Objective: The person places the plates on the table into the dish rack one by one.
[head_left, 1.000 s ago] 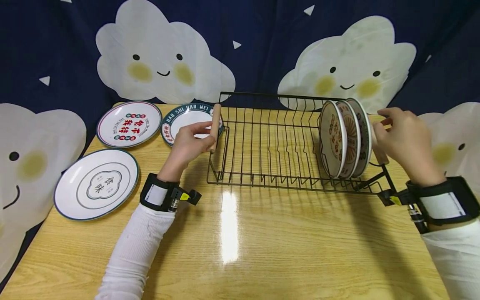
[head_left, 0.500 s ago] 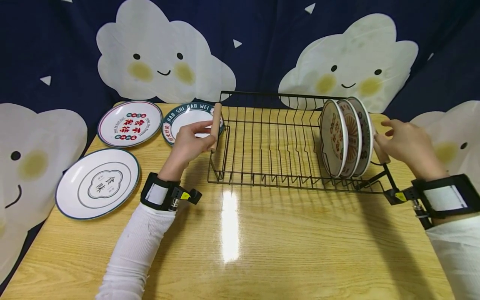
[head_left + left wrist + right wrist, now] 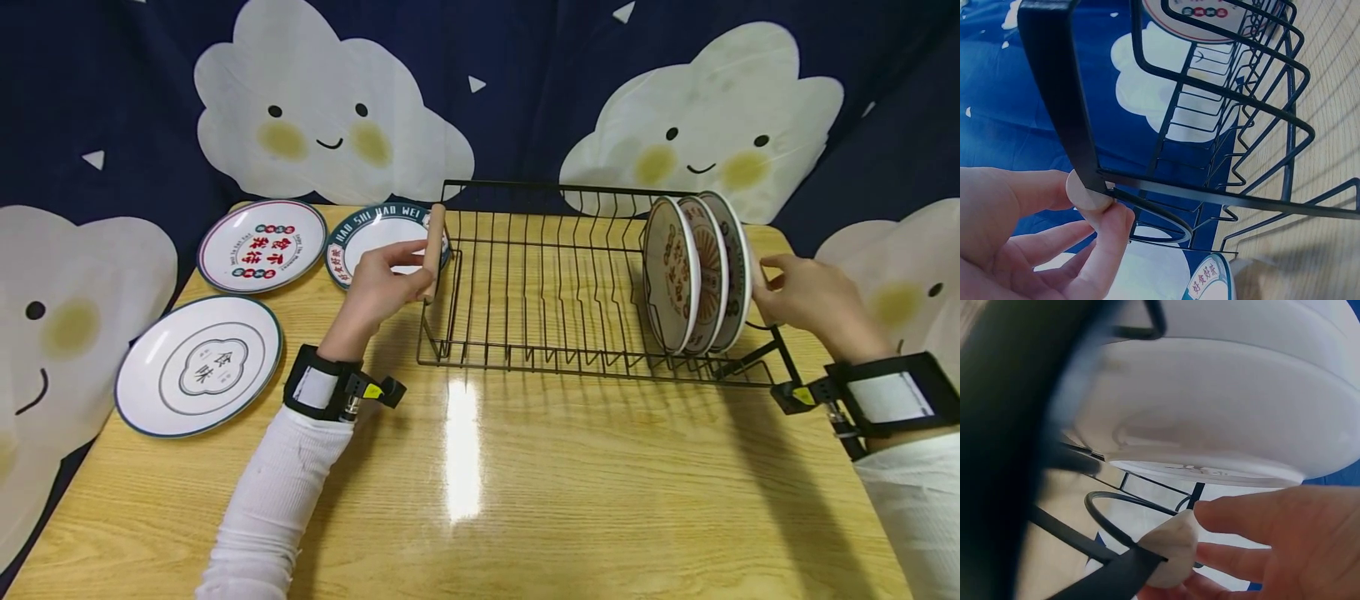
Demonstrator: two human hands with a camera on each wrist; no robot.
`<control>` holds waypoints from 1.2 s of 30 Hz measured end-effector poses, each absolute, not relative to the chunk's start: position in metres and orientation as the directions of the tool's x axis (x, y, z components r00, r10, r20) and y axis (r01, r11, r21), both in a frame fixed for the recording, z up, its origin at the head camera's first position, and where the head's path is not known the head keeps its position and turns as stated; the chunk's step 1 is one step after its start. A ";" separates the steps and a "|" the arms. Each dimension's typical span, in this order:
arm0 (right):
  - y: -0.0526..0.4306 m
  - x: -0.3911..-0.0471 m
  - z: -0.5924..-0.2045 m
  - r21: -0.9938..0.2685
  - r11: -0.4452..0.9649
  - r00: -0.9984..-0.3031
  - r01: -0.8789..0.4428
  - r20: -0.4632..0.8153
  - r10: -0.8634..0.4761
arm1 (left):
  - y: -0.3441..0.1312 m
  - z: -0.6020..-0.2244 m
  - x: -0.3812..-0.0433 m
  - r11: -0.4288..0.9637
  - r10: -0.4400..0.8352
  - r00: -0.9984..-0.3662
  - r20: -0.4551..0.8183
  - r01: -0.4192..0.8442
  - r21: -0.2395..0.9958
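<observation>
A black wire dish rack (image 3: pixel 525 343) with a wooden handle at each end stands on the table. My left hand (image 3: pixel 386 287) pinches the left wooden handle (image 3: pixel 434 250) between thumb and fingers; the left wrist view shows the handle's round end (image 3: pixel 1088 190) in that grip. At the other end, my right hand (image 3: pixel 813 300) holds the right wooden handle (image 3: pixel 1172 547), its fingers curled around it in the right wrist view. Three patterned plates (image 3: pixel 670 275) stand upright at the rack's right end, beside my right hand, overlapping so that the rear ones are partly hidden.
Left of the rack, a red-lettered plate (image 3: pixel 262 247), a green-rimmed plate (image 3: pixel 367 233) and a white plate (image 3: pixel 198 367) lie flat on the wooden table (image 3: pixel 562 492). The green-rimmed one is partly behind my left hand. A dark blue cloud-patterned curtain (image 3: pixel 517 100) hangs behind.
My right hand's fingers loosened a little at the handle and have come back around it, slightly lower. My left hand keeps its grip. The whole view has shifted slightly.
</observation>
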State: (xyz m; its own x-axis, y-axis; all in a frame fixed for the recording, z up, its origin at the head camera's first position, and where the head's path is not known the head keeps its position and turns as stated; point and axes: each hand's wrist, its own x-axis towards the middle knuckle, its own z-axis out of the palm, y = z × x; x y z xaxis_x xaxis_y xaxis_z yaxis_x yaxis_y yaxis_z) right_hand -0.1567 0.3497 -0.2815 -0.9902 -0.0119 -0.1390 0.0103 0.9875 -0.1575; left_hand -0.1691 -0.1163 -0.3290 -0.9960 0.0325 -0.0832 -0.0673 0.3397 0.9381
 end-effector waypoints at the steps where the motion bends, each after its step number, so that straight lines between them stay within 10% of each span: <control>1: 0.350 -0.156 -0.282 -0.158 0.987 -0.991 0.008 -0.136 -0.014 | -0.116 -0.329 -0.169 0.338 0.033 -0.996 -0.083 -0.067 0.939; 36: 0.352 -0.152 -0.286 -0.183 0.983 -0.993 0.003 -0.114 -0.018 | -0.123 -0.340 -0.157 0.318 0.024 -1.000 0.012 0.019 0.948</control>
State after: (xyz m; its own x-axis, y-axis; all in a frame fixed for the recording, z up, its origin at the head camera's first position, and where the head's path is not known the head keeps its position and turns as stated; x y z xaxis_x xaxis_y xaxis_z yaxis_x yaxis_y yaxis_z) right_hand -0.1521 0.3521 -0.2860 -0.9933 -0.0181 -0.1138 0.0030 0.9832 -0.1827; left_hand -0.1571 -0.1229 -0.3404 -0.9996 0.0241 0.0119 0.0190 0.3181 0.9479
